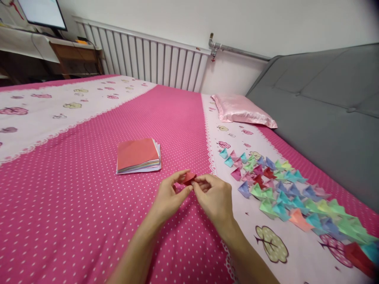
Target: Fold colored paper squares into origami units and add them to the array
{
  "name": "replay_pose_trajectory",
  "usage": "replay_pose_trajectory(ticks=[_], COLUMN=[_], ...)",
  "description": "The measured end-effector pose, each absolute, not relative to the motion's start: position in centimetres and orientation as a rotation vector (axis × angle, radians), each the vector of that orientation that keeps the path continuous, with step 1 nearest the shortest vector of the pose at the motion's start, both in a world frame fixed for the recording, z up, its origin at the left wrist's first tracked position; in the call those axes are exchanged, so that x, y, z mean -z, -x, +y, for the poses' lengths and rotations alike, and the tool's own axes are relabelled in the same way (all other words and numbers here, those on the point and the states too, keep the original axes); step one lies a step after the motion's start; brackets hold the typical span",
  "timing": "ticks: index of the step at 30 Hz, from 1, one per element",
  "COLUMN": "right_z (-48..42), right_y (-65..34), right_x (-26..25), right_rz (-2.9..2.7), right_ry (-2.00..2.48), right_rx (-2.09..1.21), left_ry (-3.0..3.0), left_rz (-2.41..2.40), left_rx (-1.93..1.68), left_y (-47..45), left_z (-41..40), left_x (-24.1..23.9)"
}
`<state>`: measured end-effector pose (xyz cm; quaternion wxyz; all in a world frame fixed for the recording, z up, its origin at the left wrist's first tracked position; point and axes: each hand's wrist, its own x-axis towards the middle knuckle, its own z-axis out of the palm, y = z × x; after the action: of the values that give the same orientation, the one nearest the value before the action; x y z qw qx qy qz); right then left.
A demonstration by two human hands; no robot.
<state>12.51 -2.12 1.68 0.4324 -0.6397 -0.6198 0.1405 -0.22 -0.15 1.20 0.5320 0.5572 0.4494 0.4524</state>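
Between my two hands is a small folded piece of red paper [188,179], held above the pink dotted bedspread [142,221]. My left hand [171,194] pinches its left side between thumb and fingers. From the right, my right hand [213,195] grips the other edge the same way, its fingers curled. Parts of the paper are hidden behind the fingertips. Beyond my left hand lies a stack of square coloured paper [137,154] with a red sheet on top. Rows of folded paper boats [284,197] in many colours spread out to the right of my right hand.
A pink satin pillow [241,109] rests near the grey padded headboard [322,86]. Along the far wall run a white radiator [142,53] and a metal pipe [242,52]. A desk [74,53] with a monitor [43,14] stands at the back left.
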Motion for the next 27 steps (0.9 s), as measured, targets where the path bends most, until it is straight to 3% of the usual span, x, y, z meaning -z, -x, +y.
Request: replay_pose_trajectory(ticks=[7,27], right_z=[-2.3,-2.6], right_y=[-12.4,-13.2], right_x=[-2.3,-3.1], right_rz=[-1.483,-1.831], right_ry=[1.579,1.277], right_rx=[-0.549,-0.368], left_ry=[-1.221,-1.132], left_rz=[0.979,0.98], left_rx=[-1.154,-0.97], left_y=[0.0,0.6], left_z=[0.4,0.2], left_x=[-0.1,-0.2])
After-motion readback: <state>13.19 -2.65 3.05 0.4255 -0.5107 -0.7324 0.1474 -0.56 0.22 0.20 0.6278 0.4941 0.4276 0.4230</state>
